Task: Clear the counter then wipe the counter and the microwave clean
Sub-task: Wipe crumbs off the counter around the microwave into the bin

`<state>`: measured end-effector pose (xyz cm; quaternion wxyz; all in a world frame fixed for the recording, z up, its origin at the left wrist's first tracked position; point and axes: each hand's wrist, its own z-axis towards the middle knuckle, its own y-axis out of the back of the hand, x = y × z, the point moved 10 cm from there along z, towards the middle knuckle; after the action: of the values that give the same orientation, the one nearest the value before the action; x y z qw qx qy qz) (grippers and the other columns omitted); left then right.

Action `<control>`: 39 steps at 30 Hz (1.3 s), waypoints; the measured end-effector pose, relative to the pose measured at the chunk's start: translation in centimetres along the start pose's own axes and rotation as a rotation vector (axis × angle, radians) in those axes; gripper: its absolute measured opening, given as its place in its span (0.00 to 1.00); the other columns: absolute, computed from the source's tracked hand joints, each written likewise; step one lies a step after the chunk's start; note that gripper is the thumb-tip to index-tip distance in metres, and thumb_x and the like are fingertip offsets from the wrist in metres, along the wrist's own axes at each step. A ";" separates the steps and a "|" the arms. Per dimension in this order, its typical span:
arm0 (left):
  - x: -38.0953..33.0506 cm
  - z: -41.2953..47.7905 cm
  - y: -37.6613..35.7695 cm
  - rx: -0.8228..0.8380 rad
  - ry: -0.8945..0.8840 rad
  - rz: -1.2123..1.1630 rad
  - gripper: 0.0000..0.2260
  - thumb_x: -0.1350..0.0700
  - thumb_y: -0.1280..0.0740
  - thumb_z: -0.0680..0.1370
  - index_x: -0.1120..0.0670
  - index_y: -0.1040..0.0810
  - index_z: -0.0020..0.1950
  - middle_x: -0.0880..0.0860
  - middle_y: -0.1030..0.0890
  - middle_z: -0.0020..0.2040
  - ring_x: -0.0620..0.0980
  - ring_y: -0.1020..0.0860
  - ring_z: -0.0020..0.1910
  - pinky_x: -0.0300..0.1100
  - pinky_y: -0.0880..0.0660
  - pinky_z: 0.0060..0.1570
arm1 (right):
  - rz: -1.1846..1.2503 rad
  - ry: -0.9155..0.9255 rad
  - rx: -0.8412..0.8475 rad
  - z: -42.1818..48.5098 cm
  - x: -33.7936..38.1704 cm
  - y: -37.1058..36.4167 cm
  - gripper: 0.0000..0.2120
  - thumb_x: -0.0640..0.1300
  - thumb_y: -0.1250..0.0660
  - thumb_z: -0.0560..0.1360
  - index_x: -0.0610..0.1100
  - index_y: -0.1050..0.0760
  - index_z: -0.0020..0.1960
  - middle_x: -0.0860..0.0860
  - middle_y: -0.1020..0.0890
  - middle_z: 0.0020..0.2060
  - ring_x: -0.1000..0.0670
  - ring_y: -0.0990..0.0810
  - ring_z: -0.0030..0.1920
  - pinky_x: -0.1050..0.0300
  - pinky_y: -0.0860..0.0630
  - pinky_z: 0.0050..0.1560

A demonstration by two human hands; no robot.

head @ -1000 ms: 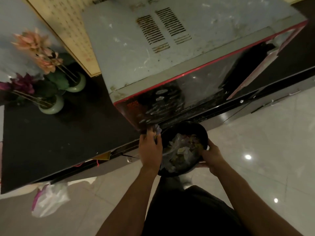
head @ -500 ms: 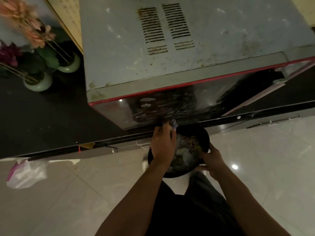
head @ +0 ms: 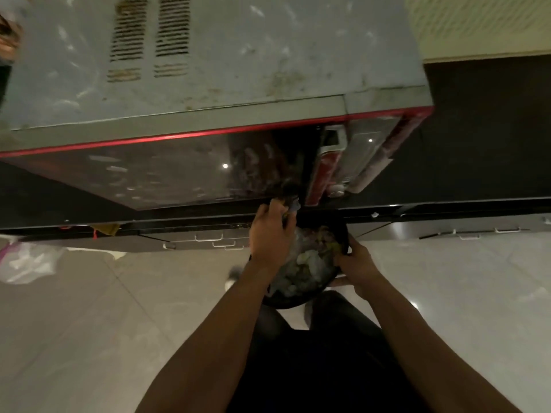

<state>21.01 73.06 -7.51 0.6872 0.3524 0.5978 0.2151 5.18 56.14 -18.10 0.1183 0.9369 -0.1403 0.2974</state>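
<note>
Two hands busy, and plenty left to do. Far left, a bag [head: 26, 263] lies on the floor. The microwave [head: 223, 70] is streaked on top and smeared across the door, so no wiping shows yet. Left hand [head: 271, 234] pinches a small grey scrap [head: 293, 207] at the counter [head: 477, 138] edge, just above a bowl [head: 286, 304] of rubbish. Right hand [head: 356, 263] grips the bowl's rim. Clearing looks well along to me; both wipes remain.

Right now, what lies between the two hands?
The bowl of scraps, in the head view; the right hand holds its rim, the left hand pinches a bluish scrap.
</note>
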 end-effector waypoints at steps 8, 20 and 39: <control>-1.1 -0.9 -3.9 -0.036 0.227 -0.179 0.15 0.51 0.27 0.77 0.53 0.34 0.49 0.52 0.22 0.44 0.52 0.22 0.42 0.50 0.22 0.38 | 0.040 0.011 -0.022 0.0 -0.5 4.9 0.33 0.50 0.28 0.68 0.64 0.33 0.71 0.46 0.20 0.60 0.37 0.19 0.58 0.37 0.17 0.45; -3.9 -2.5 -5.5 -0.174 0.169 -0.203 0.20 0.54 0.28 0.79 0.50 0.38 0.37 0.41 0.37 0.32 0.45 0.34 0.36 0.31 0.41 0.32 | 0.134 -0.081 -0.009 0.9 -1.0 7.5 0.35 0.33 0.35 0.78 0.55 0.41 0.79 0.39 0.23 0.61 0.33 0.19 0.54 0.39 0.16 0.39; -13.0 -1.3 -11.1 0.121 -0.283 0.119 0.10 0.51 0.34 0.82 0.54 0.18 0.59 0.51 0.17 0.53 0.51 0.23 0.47 0.43 0.22 0.38 | 0.009 -0.033 0.007 2.9 -1.2 9.3 0.38 0.43 0.31 0.71 0.59 0.39 0.77 0.42 0.22 0.65 0.36 0.19 0.57 0.37 0.17 0.45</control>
<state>15.83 56.76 -7.08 0.7280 0.4547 0.4851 0.1672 2.66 46.83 -19.89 0.1114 0.9414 -0.1456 0.2831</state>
